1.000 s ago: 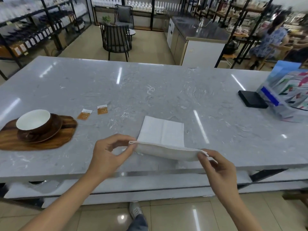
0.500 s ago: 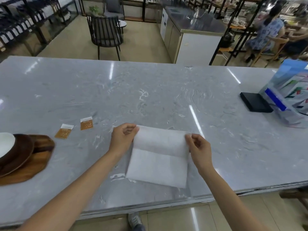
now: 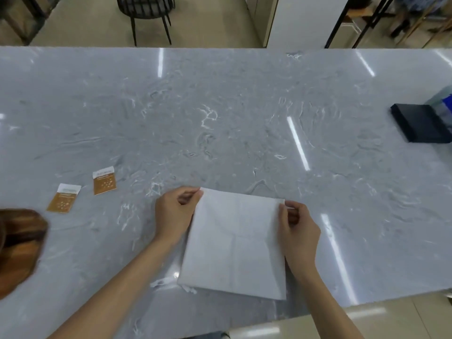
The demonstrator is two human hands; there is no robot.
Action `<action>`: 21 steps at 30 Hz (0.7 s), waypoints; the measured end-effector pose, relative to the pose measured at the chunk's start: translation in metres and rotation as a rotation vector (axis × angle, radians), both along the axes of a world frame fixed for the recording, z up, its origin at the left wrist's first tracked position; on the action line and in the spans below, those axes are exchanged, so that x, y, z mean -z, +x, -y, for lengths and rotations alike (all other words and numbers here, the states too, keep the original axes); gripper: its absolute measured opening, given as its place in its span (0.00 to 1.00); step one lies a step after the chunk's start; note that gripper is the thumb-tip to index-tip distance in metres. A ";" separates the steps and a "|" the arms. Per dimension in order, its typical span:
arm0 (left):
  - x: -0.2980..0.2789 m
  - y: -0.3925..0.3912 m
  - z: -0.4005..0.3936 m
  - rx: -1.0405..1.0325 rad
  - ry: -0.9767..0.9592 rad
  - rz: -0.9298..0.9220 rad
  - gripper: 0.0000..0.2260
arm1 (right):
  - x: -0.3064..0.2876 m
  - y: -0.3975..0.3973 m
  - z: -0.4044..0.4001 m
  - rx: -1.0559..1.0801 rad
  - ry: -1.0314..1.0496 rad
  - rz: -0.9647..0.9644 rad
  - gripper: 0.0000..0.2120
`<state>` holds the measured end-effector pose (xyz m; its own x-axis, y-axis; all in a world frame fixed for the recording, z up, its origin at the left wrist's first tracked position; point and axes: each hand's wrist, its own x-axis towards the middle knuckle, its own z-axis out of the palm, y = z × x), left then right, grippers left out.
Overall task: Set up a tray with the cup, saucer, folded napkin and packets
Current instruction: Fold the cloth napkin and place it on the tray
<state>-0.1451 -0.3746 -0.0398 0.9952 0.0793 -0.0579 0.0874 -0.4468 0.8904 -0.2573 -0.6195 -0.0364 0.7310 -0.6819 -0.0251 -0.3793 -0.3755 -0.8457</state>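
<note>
A white napkin (image 3: 236,243) lies folded flat on the grey marble counter (image 3: 220,118), near its front edge. My left hand (image 3: 175,214) pinches the napkin's far left corner and my right hand (image 3: 297,226) pinches its far right corner. Two orange-brown packets (image 3: 64,198) (image 3: 104,180) lie on the counter to the left, apart from each other. The wooden tray (image 3: 19,248) shows only as a brown edge at the far left; the cup and saucer are out of frame.
A black flat box (image 3: 419,123) sits at the right edge of the counter beside a blue item (image 3: 446,106). Behind the counter stand a dark chair (image 3: 144,13) and a white cabinet (image 3: 300,20).
Both hands lifted the napkin's near edge and carried it over to the far edge, folding it. They now pinch the far corners. The view has tilted down, and the tray slid out left.
</note>
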 end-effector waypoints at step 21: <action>-0.031 -0.090 0.031 0.463 0.638 0.314 0.22 | -0.015 -0.030 -0.076 -0.477 -0.590 -0.116 0.23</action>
